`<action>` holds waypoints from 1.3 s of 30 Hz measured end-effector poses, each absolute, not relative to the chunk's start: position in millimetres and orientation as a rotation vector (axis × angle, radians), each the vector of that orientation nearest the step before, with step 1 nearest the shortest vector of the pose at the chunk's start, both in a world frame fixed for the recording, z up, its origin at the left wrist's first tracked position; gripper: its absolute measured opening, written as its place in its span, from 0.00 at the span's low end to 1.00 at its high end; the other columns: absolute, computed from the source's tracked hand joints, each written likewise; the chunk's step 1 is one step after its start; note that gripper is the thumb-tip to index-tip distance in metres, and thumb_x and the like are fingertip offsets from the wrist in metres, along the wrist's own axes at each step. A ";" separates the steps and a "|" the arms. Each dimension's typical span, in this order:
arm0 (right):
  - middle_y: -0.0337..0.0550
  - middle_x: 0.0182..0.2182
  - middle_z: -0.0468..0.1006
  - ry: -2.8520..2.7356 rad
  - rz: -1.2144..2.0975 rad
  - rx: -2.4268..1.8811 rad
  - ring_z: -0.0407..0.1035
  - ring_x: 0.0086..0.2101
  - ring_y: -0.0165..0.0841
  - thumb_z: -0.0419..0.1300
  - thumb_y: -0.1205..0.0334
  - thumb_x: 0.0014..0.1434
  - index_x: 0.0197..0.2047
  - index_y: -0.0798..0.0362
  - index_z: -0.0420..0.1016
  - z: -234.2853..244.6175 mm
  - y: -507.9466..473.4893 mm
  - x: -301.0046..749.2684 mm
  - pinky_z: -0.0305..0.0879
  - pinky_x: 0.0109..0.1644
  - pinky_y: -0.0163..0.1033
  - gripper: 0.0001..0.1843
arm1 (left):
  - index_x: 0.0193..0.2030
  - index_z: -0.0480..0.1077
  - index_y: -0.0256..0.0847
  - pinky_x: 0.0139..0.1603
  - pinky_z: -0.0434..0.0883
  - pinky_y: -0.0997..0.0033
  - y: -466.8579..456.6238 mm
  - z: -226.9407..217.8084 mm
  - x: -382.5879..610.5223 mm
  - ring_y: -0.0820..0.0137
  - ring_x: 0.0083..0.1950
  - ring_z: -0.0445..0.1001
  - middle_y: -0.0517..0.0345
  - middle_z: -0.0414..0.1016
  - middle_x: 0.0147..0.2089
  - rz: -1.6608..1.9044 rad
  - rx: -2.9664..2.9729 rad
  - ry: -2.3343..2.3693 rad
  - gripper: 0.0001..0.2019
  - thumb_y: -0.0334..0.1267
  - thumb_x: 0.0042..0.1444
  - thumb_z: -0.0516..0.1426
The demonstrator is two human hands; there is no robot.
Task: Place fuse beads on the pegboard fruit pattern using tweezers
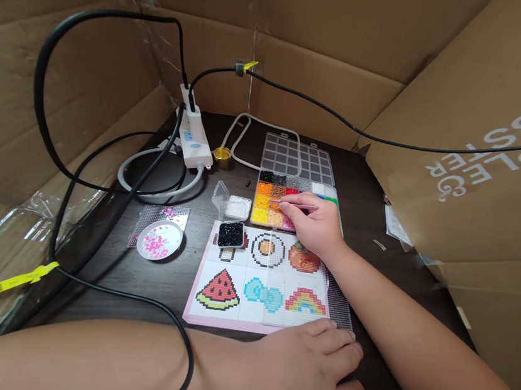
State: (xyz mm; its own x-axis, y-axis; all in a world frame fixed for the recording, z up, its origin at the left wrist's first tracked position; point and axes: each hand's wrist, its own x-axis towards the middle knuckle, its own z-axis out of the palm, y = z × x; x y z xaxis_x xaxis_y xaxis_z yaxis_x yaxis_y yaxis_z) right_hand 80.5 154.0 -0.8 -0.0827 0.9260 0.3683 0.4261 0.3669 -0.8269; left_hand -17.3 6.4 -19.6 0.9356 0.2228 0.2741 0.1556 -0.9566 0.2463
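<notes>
Pink tweezers (298,205) are pinched in my right hand (318,222), their tips over the orange and yellow compartments of a bead box (260,221). Whether a bead sits in the tips is too small to tell. My left hand (310,369) lies palm down with fingers stretched, at the near edge of a pattern sheet (221,320). The sheet shows a watermelon, an egg, a rainbow and other pixel pictures. A clear pegboard (293,319) covers its right part. A small box of black beads (231,234) stands on the sheet, with a box of white beads (238,207) behind it.
At left, a white dish of pink beads (160,241) rests partly on another pegboard (177,213). A white power strip (195,143) and a small yellow cup (222,157) stand farther back. A black cable (134,295) loops across my left forearm. Cardboard walls (323,70) surround the table.
</notes>
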 end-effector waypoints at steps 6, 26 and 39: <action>0.45 0.33 0.83 -1.647 0.697 -1.238 0.77 0.34 0.35 0.66 0.63 0.54 0.33 0.53 0.83 -0.1 153.1 80.1 0.74 0.40 0.40 0.05 | 0.54 0.72 0.39 0.63 0.59 0.58 6.7 -18.9 -17.4 0.54 0.65 0.63 0.43 0.65 0.63 0.442 2.875 0.289 0.23 0.54 0.61 0.54; 0.42 0.31 0.84 -1.431 0.747 -1.231 0.79 0.33 0.36 0.68 0.60 0.52 0.33 0.52 0.82 15.0 143.4 91.5 0.77 0.40 0.42 0.06 | 0.55 0.71 0.37 0.65 0.57 0.58 11.0 -2.2 -22.2 0.55 0.65 0.63 0.42 0.65 0.63 0.344 2.816 0.266 0.23 0.52 0.62 0.52; 0.45 0.33 0.84 -1.300 0.884 -1.301 0.80 0.37 0.42 0.69 0.55 0.54 0.35 0.48 0.82 22.6 80.8 145.4 0.77 0.45 0.48 0.08 | 0.56 0.70 0.36 0.66 0.56 0.57 12.0 7.1 -23.9 0.55 0.66 0.61 0.42 0.65 0.64 0.264 2.810 0.272 0.23 0.51 0.63 0.51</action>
State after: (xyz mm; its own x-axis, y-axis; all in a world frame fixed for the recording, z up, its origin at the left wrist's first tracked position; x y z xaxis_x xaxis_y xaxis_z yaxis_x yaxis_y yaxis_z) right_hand 145.4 80.8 22.6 0.1377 0.9762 0.1673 0.2038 0.1373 -0.9693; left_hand -23.9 12.0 7.1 0.9651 0.2135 0.1515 0.1574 -0.9357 0.3157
